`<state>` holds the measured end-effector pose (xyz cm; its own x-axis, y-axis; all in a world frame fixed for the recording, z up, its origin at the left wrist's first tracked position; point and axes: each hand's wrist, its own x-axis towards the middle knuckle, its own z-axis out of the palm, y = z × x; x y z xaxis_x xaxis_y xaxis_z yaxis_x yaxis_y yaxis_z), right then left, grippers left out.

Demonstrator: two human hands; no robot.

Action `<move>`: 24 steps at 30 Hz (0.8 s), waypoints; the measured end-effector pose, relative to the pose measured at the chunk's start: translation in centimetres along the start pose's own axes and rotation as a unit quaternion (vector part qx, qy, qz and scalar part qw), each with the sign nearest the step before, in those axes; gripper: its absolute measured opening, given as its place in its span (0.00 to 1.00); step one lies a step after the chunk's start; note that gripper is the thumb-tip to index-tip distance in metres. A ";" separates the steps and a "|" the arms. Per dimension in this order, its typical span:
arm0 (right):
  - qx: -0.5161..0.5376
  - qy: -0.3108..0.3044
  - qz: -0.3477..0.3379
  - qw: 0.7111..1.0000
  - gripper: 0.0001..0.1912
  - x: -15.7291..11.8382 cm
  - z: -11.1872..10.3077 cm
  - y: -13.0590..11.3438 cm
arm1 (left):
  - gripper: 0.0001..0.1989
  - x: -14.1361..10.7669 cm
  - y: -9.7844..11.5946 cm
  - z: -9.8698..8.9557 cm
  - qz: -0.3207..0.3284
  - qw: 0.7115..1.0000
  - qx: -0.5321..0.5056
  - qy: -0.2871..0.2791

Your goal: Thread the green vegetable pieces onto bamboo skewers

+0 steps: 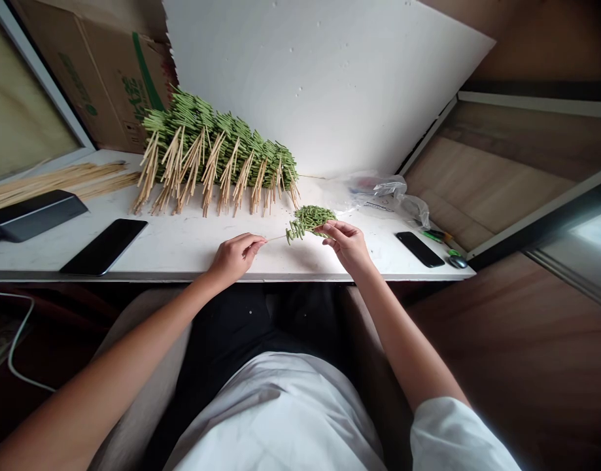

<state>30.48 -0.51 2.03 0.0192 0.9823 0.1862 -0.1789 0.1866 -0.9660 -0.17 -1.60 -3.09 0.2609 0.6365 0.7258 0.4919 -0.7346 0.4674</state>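
My left hand [236,258] is closed in a pinch on the bare end of a thin wooden skewer [276,238]. Several short cut green bean pieces [295,230] sit crosswise on the skewer toward its other end. There my right hand [346,243] has its thumb and forefinger pinched together; what lies between them is too small to make out. Just behind the right fingers, a small heap of loose cut green beans [316,214] lies on the white table.
Filled green bean skewers [222,150] are stacked at the back, sticks toward me. Bare skewers [59,180] lie left. Phones [105,246] [420,249] rest on both sides, with a dark stand [40,212] at left. A clear plastic bag [378,190] and a cardboard box [91,78] are behind.
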 end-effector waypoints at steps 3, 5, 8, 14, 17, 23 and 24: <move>0.009 -0.003 0.007 1.000 0.18 0.0 0.2 0.0 | 0.14 0.0 0.0 0.1 -0.003 1.000 -0.001 0.004; 0.009 -0.006 -0.001 1.000 0.18 0.1 0.2 0.2 | 0.14 0.0 -0.1 0.1 0.000 1.000 -0.004 0.006; 0.000 -0.016 -0.017 1.000 0.19 0.1 0.3 0.2 | 0.14 0.0 -0.1 0.1 -0.001 1.000 -0.006 0.002; -0.038 -0.023 -0.040 0.998 0.21 0.0 0.4 0.4 | 0.14 0.0 -0.1 0.1 0.001 1.000 -0.008 -0.002; -0.039 -0.008 -0.052 0.998 0.20 -0.1 0.7 0.9 | 0.14 -0.1 -0.1 0.1 0.008 1.000 -0.007 0.000; -0.045 0.034 -0.067 0.996 0.20 -0.6 1.9 2.1 | 0.14 -0.2 -0.4 0.2 0.020 1.000 -0.010 0.002; -0.049 0.035 -0.063 0.996 0.20 -0.7 2.2 2.3 | 0.14 -0.2 -0.4 0.2 0.023 1.000 -0.010 0.001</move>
<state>27.93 -0.83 0.10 0.1046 0.9490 0.2975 -0.0733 0.3057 -0.9493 -0.21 -1.39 -3.56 0.2813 0.6022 0.7471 0.4622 -0.7673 0.4445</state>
